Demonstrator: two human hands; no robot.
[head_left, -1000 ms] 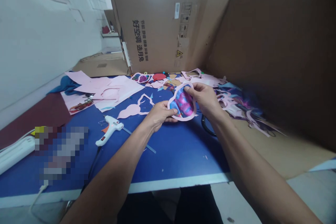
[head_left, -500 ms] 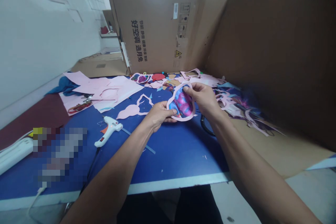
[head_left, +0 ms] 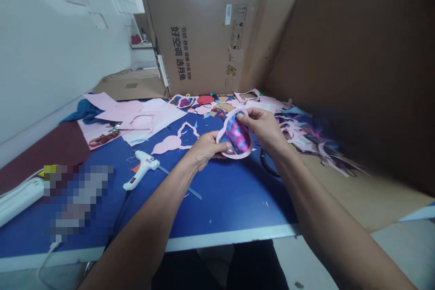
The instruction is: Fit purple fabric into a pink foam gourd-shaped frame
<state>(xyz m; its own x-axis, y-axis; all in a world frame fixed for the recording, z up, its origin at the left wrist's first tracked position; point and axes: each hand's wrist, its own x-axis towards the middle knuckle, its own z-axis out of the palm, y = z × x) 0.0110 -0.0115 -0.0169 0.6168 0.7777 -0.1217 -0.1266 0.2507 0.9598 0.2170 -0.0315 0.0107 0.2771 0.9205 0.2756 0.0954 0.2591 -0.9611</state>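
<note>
Both my hands hold a rounded cut-out (head_left: pixel 239 135) with a pale pink border and a shiny blue and purple middle, raised above the blue table (head_left: pixel 234 204). My left hand (head_left: pixel 208 150) pinches its lower left edge, thumb on the front. At the upper right edge, my right hand (head_left: pixel 263 126) grips it with the thumb lying over the shiny face. Fingers behind the piece are hidden. Left of my left hand lies a pale pink paper scrap (head_left: pixel 170 143). A white glue gun (head_left: pixel 142 170) with a glue stick in its back rests nearer my left forearm.
Cardboard panels (head_left: pixel 210 36) wall the back and right. Pink sheets (head_left: pixel 149 120) and scissors (head_left: pixel 105 137) lie at the left. Coloured scraps (head_left: pixel 205 100) line the back, with more offcuts (head_left: pixel 306 138) at right. A black ring-shaped handle (head_left: pixel 268 165) sits below my right wrist.
My hands and the cut-out stay almost in place. The piece has tilted slightly, so the sheen on its blue and purple face looks different.
</note>
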